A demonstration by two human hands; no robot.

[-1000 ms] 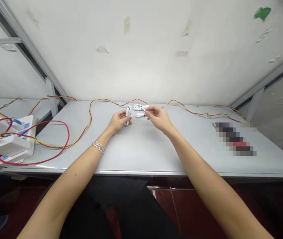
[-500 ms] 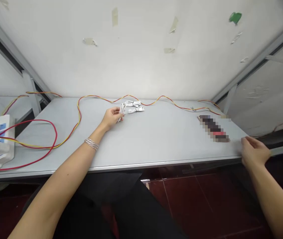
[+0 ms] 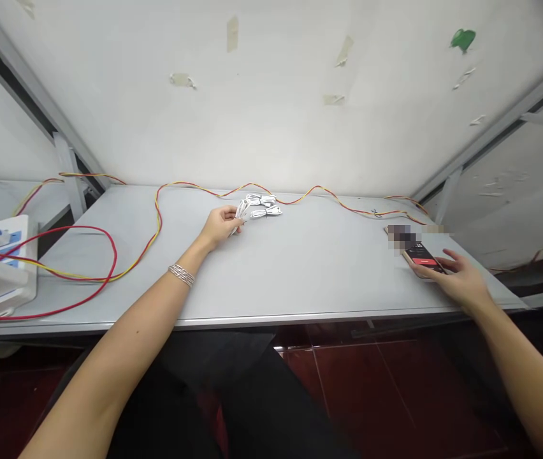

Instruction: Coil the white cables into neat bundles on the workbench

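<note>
Between the thumb and fingers of my left hand [image 3: 222, 227] is a bundled white cable [image 3: 242, 208], held just above the tabletop. Two more tied white cable bundles lie right beside it: one farther back [image 3: 259, 200] and one closer [image 3: 266, 211]. Over on the right, my right hand [image 3: 460, 277] grips the near end of a smartphone [image 3: 422, 255], its thumb along the left edge and its fingers at the right side. The phone's screen faces up and is lit with a red area; its far end is blurred out.
A grey tabletop [image 3: 300, 274] runs against a white wall panel [image 3: 276, 140]. Red and yellow wires [image 3: 157, 217] snake along its back and left. White power strips [image 3: 1, 268] with plugs stand at the left end. Metal frame posts [image 3: 68, 172] rise at both sides.
My right hand has come from the table's right edge leftward to the smartphone and taken hold of its near end. My left hand keeps the cable in nearly the same place.
</note>
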